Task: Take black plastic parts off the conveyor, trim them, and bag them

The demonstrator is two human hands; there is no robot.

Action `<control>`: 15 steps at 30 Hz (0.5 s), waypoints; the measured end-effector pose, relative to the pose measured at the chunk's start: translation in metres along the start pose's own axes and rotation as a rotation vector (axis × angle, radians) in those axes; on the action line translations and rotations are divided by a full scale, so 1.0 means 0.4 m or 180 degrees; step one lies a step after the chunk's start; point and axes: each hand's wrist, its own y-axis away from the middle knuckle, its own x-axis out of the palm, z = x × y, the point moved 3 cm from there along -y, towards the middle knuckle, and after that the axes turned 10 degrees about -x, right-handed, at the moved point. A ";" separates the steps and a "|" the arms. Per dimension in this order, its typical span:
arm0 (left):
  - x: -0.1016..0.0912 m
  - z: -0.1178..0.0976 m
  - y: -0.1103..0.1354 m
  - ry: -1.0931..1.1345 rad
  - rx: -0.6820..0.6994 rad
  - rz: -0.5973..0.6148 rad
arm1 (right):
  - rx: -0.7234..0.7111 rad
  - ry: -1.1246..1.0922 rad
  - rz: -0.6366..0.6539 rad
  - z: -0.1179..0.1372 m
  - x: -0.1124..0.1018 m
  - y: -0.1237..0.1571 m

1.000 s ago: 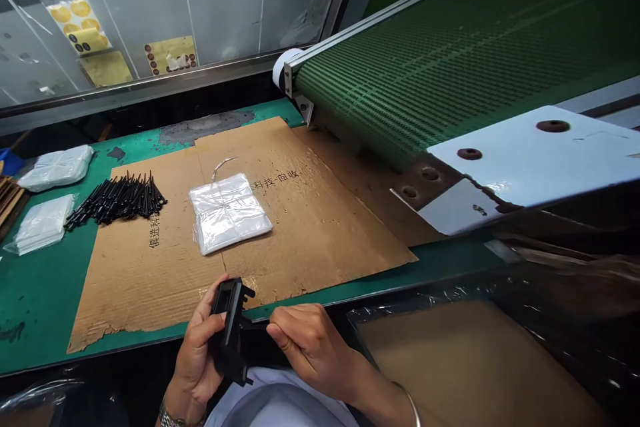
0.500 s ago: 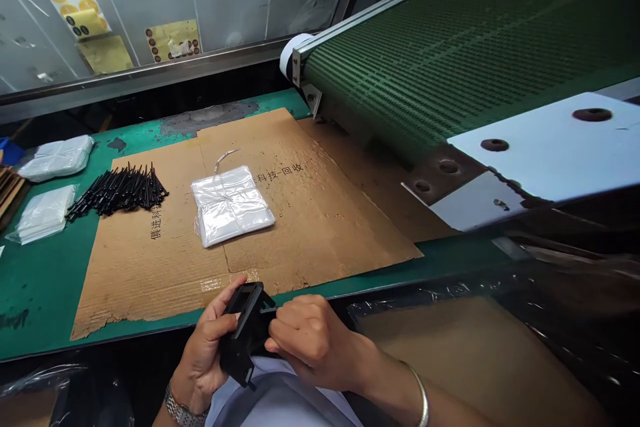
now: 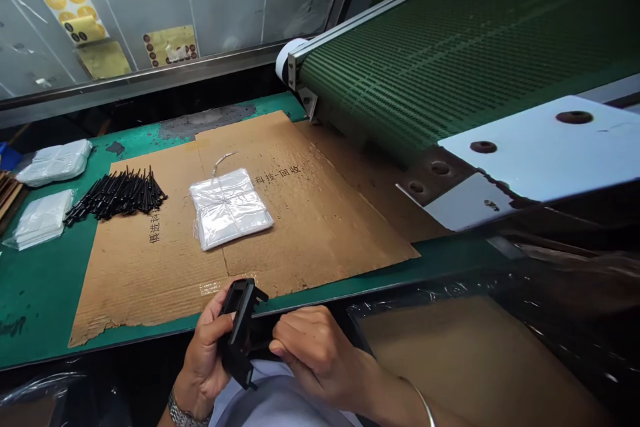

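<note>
My left hand (image 3: 207, 354) is closed around a black plastic frame-like part (image 3: 240, 330) with a rectangular recess and small prongs, tilted up in front of my lap. To its right, my right hand (image 3: 317, 350) is curled with thumb and fingertips pressed together. Its fingertips point at the part's side; whether a small dark thing is between them I cannot make out. Beyond the hands, a tied stack of clear plastic bags (image 3: 230, 207) lies on a flattened cardboard sheet (image 3: 320, 234). A heap of thin black plastic pieces (image 3: 120, 194) lies left of the stack.
A green conveyor belt (image 3: 425, 60) slopes up at the right, with a white metal plate (image 3: 545, 154) at its near side. More bag bundles (image 3: 57, 160) rest on the green table (image 3: 45, 287). A plastic-lined carton (image 3: 440, 347) stands at lower right.
My right hand has drawn slightly away to the right and down from the black part. My left hand keeps its hold, with the part turned a little. The view has shifted slightly.
</note>
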 end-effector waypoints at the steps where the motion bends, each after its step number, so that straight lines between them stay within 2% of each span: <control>1: 0.002 0.001 0.001 0.0015 0.0062 -0.0015 | 0.0061 -0.0024 0.0000 0.004 0.008 0.001; 7: 0.004 0.010 0.010 0.0169 0.0274 -0.0336 | 0.0427 -0.0220 -0.0015 0.016 0.040 0.008; 15: -0.024 0.017 0.010 -0.0096 0.0305 -0.0062 | 0.1004 -0.0334 -0.0114 -0.022 0.028 0.018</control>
